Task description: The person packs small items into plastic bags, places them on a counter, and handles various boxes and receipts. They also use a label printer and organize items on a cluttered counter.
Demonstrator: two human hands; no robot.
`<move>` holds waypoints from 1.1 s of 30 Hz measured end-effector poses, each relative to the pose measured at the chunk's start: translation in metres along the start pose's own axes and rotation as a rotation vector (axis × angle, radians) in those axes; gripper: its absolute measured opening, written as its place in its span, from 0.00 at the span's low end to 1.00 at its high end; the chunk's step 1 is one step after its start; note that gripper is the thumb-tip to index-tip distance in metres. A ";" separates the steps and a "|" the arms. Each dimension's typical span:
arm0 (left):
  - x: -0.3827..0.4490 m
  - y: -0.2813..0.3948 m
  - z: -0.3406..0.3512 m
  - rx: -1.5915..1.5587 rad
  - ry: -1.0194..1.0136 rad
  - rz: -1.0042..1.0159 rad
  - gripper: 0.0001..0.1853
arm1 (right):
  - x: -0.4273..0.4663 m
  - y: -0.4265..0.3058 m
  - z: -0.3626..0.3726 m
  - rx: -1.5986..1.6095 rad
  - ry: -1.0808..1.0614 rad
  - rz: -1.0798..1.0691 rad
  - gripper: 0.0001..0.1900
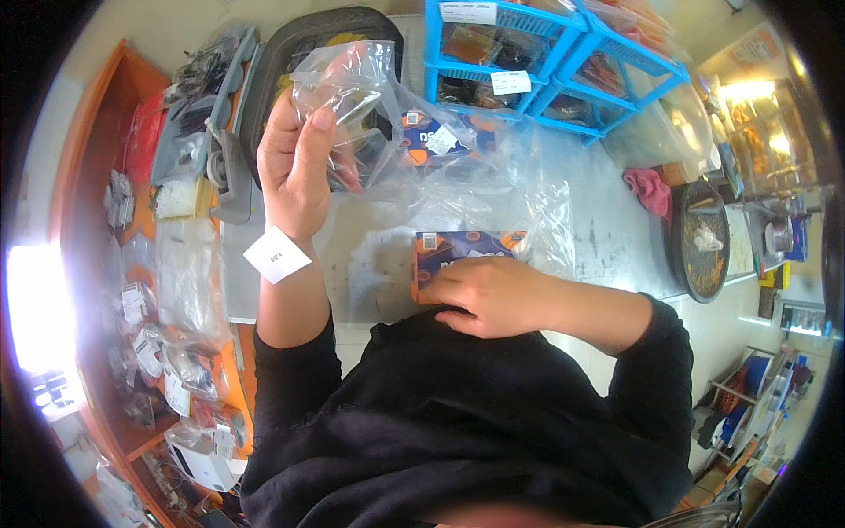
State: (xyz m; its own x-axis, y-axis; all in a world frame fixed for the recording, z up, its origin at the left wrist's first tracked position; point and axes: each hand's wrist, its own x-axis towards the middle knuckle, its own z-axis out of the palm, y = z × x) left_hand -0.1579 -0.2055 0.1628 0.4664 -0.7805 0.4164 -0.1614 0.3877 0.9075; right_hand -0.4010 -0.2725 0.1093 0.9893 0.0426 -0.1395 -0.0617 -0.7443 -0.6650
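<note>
My left hand [297,155] is raised over the metal table, holding a crumpled clear plastic bag [373,86] between thumb and fingers. A white sticker label [277,255] with writing clings to that wrist. Close to my body, my right hand [492,294] lies on a dark blue and orange cardboard box [429,254], palm down with fingers bent. Whether it grips the box is hidden. Farther back, a similar printed box [416,135] bearing a white label lies partly behind clear plastic film [488,178], which spreads across the tabletop.
Blue plastic drawer racks [538,105] with small packets stand at the back. A black tray [264,72] is behind my left hand, beside a tape dispenser [228,165]. To the right are a pink cloth [647,188] and a round dark tray [686,257]. Bagged goods [191,369] lie left.
</note>
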 end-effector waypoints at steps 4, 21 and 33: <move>-0.005 0.006 0.008 -0.025 -0.059 -0.024 0.18 | -0.002 0.028 0.050 -0.440 0.148 0.229 0.48; -0.038 0.000 -0.012 0.077 0.020 -0.095 0.17 | -0.021 -0.009 -0.084 0.564 0.102 -0.537 0.70; -0.045 -0.006 -0.004 -0.161 0.037 -0.192 0.12 | 0.096 0.097 -0.068 0.154 0.891 -0.369 0.69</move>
State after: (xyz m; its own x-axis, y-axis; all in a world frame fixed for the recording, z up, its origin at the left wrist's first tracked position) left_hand -0.1743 -0.1704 0.1385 0.5067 -0.8302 0.2323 0.0725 0.3095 0.9481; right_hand -0.3027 -0.3859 0.0819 0.6834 -0.3110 0.6604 0.3179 -0.6876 -0.6528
